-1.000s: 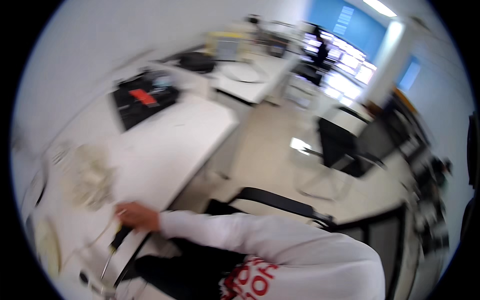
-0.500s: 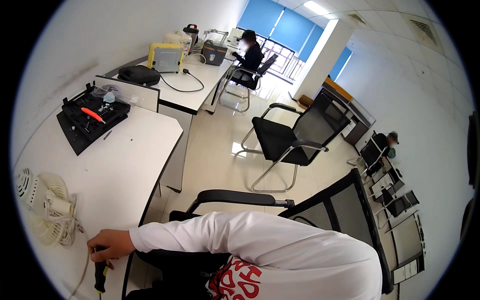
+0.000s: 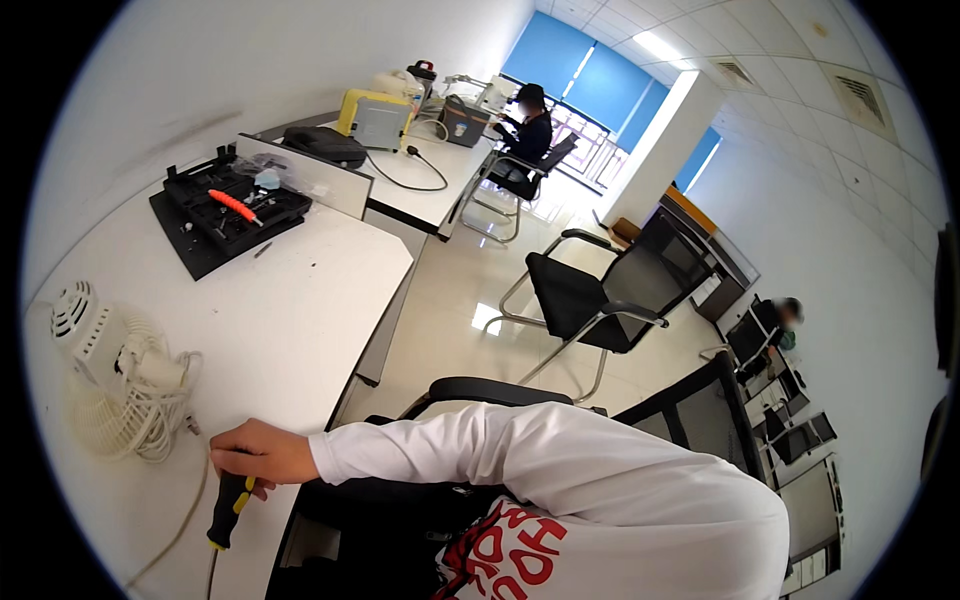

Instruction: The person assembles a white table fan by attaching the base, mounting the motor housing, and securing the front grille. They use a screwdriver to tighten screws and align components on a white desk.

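Head view shows one screwdriver with a black-and-yellow handle [image 3: 229, 512] in the person's right hand [image 3: 262, 455], over the near white counter [image 3: 310, 320] and close to its edge. The fingers are curled around the upper handle, and the shaft points toward the lower edge of the view. What the left hand is doing cannot be told. One thin beige cable [image 3: 191, 518] lies just left of the screwdriver. Near the hand stands one off-white plastic fan [image 3: 95, 345], with one looped pale cord [image 3: 157, 430] against it. Farther along the same counter sits one open black tool case [image 3: 275, 217] carrying one orange-red tool [image 3: 232, 205]. Behind one low divider [image 3: 335, 190], a second white counter [image 3: 430, 200] bears one black soft bag [image 3: 325, 147] and one yellow-and-grey box [image 3: 375, 122]. One unoccupied black chair with metal legs [image 3: 570, 295] stands mid-floor; two other people [image 3: 533, 135] sit farther off.
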Motion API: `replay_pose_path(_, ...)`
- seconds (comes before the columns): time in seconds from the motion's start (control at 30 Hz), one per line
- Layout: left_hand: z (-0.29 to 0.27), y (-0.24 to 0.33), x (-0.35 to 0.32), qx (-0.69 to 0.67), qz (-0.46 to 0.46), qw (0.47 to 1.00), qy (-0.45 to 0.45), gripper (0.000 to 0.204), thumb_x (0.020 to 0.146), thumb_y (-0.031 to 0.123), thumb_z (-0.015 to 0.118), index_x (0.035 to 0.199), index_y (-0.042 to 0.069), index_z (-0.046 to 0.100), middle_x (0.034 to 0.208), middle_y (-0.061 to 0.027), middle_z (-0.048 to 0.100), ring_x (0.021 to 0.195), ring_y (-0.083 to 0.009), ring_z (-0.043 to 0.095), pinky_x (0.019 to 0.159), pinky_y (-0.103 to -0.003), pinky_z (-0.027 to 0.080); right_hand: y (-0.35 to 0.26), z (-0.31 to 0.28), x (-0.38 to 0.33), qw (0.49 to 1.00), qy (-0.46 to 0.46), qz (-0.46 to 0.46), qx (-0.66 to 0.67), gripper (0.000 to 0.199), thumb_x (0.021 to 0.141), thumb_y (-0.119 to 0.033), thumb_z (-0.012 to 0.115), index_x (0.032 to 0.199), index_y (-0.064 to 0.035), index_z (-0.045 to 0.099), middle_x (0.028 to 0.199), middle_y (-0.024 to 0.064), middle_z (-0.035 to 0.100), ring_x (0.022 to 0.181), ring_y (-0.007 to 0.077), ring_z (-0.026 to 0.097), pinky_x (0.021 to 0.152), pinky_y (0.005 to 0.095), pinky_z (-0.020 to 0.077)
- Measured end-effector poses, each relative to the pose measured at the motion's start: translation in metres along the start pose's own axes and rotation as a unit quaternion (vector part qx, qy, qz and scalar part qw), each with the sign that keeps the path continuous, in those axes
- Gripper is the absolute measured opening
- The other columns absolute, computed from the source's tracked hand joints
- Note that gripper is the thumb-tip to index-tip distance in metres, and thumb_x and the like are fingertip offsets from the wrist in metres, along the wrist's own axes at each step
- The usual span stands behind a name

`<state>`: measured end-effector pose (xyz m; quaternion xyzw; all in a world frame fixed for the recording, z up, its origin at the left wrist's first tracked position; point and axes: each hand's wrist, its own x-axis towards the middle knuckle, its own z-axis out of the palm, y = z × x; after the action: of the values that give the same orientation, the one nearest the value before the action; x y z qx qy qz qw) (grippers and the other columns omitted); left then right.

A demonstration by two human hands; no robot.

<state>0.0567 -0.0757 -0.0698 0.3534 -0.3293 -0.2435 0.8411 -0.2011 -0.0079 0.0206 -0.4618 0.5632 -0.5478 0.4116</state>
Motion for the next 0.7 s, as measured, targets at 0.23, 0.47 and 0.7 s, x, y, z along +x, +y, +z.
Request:
replay_pose_path(0.23, -0.007, -0.004, 0.003, 0.008, 0.013, 1.0, 0.013, 0.024, 0.091, 0.018, 0.055, 0.107, 0.001, 0.051, 0.096, -0.0078, 0.056, 0.083, -0.0157, 0.053, 0.068, -0.03, 0.047, 0.002, 0.006, 0.006, 0.999, 0.016, -0.01, -0.041, 0.027, 0.095, -0.026, 0.041, 0.085, -0.0021, 0.049, 0.066, 0.0047, 0.055, 0.048, 0.0092, 0.051, 0.044, 0.0233, 0.0403)
replay_pose_path(0.47, -0.011, -0.003, 0.003, 0.013, 0.022, 1.0, 0.018, 0.027, 0.091, 0.019, 0.055, 0.11, 0.001, 0.051, 0.099, -0.0098, 0.057, 0.085, -0.0177, 0.055, 0.069, -0.031, 0.049, 0.001, 0.006, 0.006, 0.993, -0.007, -0.032, -0.114, 0.025, 0.093, -0.027, 0.048, 0.096, -0.0022, 0.052, 0.075, 0.0048, 0.056, 0.055, 0.0105, 0.051, 0.05, 0.0252, 0.0416)
replay_pose_path(0.7, -0.013, -0.003, 0.006, 0.016, 0.037, 0.999, 0.027, 0.03, 0.09, 0.02, 0.056, 0.113, 0.0, 0.051, 0.102, -0.0117, 0.058, 0.087, -0.0197, 0.057, 0.069, -0.033, 0.051, 0.006, 0.01, 0.009, 0.98, -0.014, -0.105, -0.17, 0.029, 0.081, -0.019, 0.065, 0.103, -0.003, 0.056, 0.096, 0.0076, 0.062, 0.085, 0.0187, 0.06, 0.066, 0.0297, 0.0487)
